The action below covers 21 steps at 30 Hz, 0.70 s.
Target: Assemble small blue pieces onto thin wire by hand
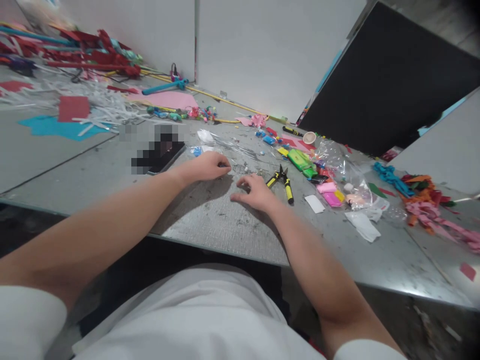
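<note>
My left hand [210, 166] rests low over the grey table [225, 225], its fingers curled in and pressed together. Whatever may be between those fingertips is too small to make out. Just to the right, my right hand [255, 192] has its thumb and fingers apart with nothing visible between them. Close beside it lie pliers [287, 187] with black and yellow handles, their handles spread. Beyond both hands, a bundle of thin wires [240, 145] is strewn on the tabletop, near a small white packet [204, 136].
Left of my left hand stands a dark tablet-like device [168, 157], partly blurred out. Packets of coloured clay [300, 161], a white card [314, 204] and clear plastic wrap [333, 155] lie on the right. Shredded white paper [116, 102] and a blue sheet [56, 127] cover the far left.
</note>
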{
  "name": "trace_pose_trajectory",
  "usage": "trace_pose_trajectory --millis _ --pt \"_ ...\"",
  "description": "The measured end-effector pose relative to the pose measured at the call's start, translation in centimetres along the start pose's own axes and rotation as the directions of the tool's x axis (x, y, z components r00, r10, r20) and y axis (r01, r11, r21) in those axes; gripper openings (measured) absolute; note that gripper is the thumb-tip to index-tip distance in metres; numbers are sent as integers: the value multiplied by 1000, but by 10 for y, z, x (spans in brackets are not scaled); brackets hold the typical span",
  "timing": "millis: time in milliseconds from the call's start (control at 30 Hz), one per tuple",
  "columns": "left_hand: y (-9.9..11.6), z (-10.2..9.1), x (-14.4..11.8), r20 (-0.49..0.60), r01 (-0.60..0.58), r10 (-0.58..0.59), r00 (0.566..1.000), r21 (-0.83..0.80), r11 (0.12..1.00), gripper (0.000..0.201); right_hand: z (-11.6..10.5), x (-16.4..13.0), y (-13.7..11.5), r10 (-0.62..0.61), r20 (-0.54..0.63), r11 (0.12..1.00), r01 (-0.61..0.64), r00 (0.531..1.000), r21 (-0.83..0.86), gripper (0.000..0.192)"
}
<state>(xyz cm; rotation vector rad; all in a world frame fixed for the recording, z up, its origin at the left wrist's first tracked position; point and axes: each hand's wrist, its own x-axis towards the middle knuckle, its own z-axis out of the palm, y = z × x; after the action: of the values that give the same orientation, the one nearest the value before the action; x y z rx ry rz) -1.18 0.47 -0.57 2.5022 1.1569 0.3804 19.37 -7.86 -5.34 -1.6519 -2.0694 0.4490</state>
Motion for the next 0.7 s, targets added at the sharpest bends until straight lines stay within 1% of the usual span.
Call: trace_pose_trajectory --millis 100,200,267,333,433,500,633,700 --pt "2 -1 -1 -7 22 -22 1000 6 1000 40 3 9 6 -8 -76 1000 7 997 -18 35" --pt "2 -2 -1 -26 27 -27 999 -3 1000 39 1 13 10 -8 -113 1000 8 994 -3 21" --pt "1 -2 -1 -6 13 -13 1000 -30 999 38 -2 12 11 8 -127 999 -4 992 36 15" --pt "-1 -1 0 28 -7 9 1000 -78 997 38 -6 10 10 35 -142 997 -25 989 76 16" --pt "-4 2 2 52 -21 28 998 -136 991 41 -8 8 8 55 -120 994 -43 991 101 14" --pt "-6 3 2 42 -39 45 998 -128 991 42 -8 8 8 51 -89 995 -43 995 91 13" --pt "-5 2 0 42 -89 93 995 -82 993 38 -10 6 6 -12 -48 998 15 999 62 15" --pt "-2 1 -1 59 -110 115 992 -73 991 37 -12 3 6 -54 -21 996 56 998 74 11"
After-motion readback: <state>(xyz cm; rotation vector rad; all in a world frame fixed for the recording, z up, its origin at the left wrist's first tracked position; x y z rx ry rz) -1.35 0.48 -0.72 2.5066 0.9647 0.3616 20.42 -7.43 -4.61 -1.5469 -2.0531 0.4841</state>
